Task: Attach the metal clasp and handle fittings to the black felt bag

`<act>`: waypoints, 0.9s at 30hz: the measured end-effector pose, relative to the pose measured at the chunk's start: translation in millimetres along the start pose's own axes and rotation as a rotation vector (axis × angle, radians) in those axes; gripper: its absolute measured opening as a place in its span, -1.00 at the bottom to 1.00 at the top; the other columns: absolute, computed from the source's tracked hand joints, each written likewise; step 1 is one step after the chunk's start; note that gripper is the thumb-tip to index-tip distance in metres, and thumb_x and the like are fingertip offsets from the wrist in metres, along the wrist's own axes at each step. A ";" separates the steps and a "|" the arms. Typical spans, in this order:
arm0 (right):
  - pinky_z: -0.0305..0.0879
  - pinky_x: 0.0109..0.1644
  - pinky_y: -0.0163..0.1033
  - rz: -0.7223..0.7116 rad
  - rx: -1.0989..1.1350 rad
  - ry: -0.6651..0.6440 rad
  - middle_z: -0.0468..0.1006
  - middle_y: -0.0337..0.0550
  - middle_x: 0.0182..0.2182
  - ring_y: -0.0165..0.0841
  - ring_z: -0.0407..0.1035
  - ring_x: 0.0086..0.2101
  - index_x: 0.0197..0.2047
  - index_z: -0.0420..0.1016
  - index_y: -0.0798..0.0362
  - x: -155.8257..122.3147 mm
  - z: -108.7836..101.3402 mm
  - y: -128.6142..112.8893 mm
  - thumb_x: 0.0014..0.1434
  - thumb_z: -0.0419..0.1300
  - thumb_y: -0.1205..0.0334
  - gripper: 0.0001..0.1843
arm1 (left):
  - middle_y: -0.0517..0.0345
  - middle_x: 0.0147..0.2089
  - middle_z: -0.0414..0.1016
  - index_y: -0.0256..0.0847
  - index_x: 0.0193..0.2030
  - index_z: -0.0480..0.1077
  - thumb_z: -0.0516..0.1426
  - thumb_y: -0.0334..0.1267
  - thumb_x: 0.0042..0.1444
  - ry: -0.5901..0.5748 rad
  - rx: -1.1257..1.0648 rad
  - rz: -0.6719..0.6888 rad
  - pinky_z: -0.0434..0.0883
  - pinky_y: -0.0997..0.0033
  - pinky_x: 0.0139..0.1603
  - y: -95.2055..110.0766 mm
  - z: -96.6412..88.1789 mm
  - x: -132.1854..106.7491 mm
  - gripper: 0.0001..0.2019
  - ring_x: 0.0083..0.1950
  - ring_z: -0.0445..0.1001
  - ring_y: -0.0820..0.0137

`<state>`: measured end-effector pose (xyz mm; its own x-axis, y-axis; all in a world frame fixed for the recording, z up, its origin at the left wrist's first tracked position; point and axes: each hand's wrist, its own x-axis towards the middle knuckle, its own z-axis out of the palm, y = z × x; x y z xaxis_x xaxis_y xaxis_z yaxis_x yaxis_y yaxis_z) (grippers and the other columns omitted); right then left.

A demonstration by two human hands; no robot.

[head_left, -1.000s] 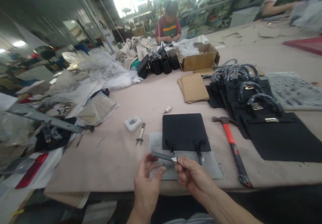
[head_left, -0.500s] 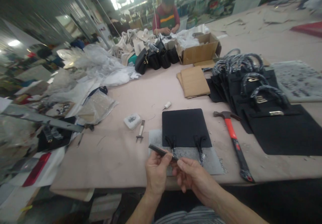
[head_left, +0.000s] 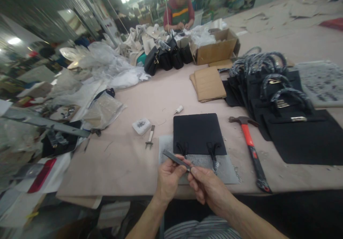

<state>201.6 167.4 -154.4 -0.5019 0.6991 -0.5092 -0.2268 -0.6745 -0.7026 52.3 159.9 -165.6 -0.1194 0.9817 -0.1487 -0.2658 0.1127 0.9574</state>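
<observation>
My left hand [head_left: 168,181] pinches a narrow dark strip [head_left: 173,157], perhaps a strap, between thumb and fingers. The strip's free end points up and to the left. At its lower end, the closed fingers of my right hand [head_left: 207,182] grip it too, hiding that end. Just beyond my hands, a flat black bag panel [head_left: 199,131] lies with its two wrapped handles [head_left: 213,153] toward me. It rests partly on a pale, speckled board [head_left: 230,169]. To the right lies a claw hammer [head_left: 249,142] with a red and black handle.
Left of the panel are a divider-like metal tool [head_left: 150,137], a white block [head_left: 141,126] and a small white bottle [head_left: 179,109]. Black bag panels [head_left: 305,138] are stacked at right. Brown sheets [head_left: 210,83], a carton [head_left: 214,51] and black bags [head_left: 163,58] lie farther back, before a seated person [head_left: 179,13].
The strip has turned slightly in my hands, showing more of its greyish flat side, and both hands sit a little farther right. The view has shifted slightly.
</observation>
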 end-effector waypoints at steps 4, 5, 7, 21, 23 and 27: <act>0.26 -0.51 -0.23 -0.197 -0.577 0.151 0.53 -0.09 -0.41 -0.37 0.33 -0.57 -0.14 0.50 0.08 0.5 -21.7 -24.0 0.21 0.08 -0.32 -0.41 | 0.05 -0.26 0.66 -0.26 -0.19 0.47 0.35 -0.10 0.09 0.127 0.021 0.136 0.58 0.33 -0.16 3.6 -5.9 23.0 -0.71 -0.24 0.66 0.28; 0.38 -0.36 -0.14 -0.351 -0.806 0.235 0.57 0.00 -0.29 -0.27 0.44 -0.42 -0.06 0.52 0.07 2.8 -30.3 -31.5 0.24 0.09 -0.22 -0.47 | 0.05 -0.25 0.66 -0.26 -0.19 0.47 0.34 -0.11 0.09 0.158 0.029 0.169 0.59 0.33 -0.15 4.3 -7.2 33.6 -0.71 -0.23 0.66 0.29; 0.38 0.03 0.09 -0.637 -1.238 0.373 0.53 0.14 0.03 -0.04 0.45 -0.03 0.12 0.49 0.05 10.1 -49.1 -43.1 0.21 0.17 -0.06 -0.50 | 0.05 -0.25 0.66 -0.27 -0.19 0.47 0.34 -0.12 0.08 0.179 0.051 0.209 0.58 0.33 -0.14 3.9 -8.5 57.3 -0.72 -0.23 0.66 0.30; -0.04 0.38 0.34 -0.664 -1.775 0.163 0.20 0.00 0.39 0.02 0.06 0.35 0.36 0.32 0.02 9.3 -109.4 -25.5 -0.01 0.14 0.35 -0.20 | 0.06 -0.24 0.66 -0.26 -0.16 0.44 0.27 -0.21 0.13 0.188 0.194 0.167 0.58 0.35 -0.10 -42.8 -10.4 54.6 -0.80 -0.21 0.65 0.34; -0.05 0.37 0.36 -0.669 -1.762 0.164 0.20 0.01 0.39 0.03 0.04 0.35 0.35 0.32 0.02 10.5 -110.1 -26.3 0.00 0.14 0.35 -0.21 | 0.06 -0.22 0.66 -0.24 -0.16 0.44 0.26 -0.21 0.14 0.191 0.191 0.173 0.58 0.35 -0.09 -43.1 -8.4 56.4 -0.81 -0.19 0.65 0.33; -0.05 0.36 0.38 -0.676 -1.734 0.144 0.20 0.00 0.38 0.06 0.03 0.35 0.34 0.34 -0.03 13.2 -112.5 -25.8 0.01 0.16 0.31 -0.23 | 0.07 -0.21 0.67 -0.23 -0.17 0.46 0.26 -0.24 0.14 0.122 0.190 0.171 0.59 0.32 -0.05 -41.5 0.2 68.2 -0.84 -0.18 0.65 0.33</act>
<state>294.7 220.7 -198.9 -0.6147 0.7858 0.0689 0.7087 0.5885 -0.3891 55.4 222.2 -215.4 -0.2641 0.9645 0.0009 -0.0491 -0.0144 0.9987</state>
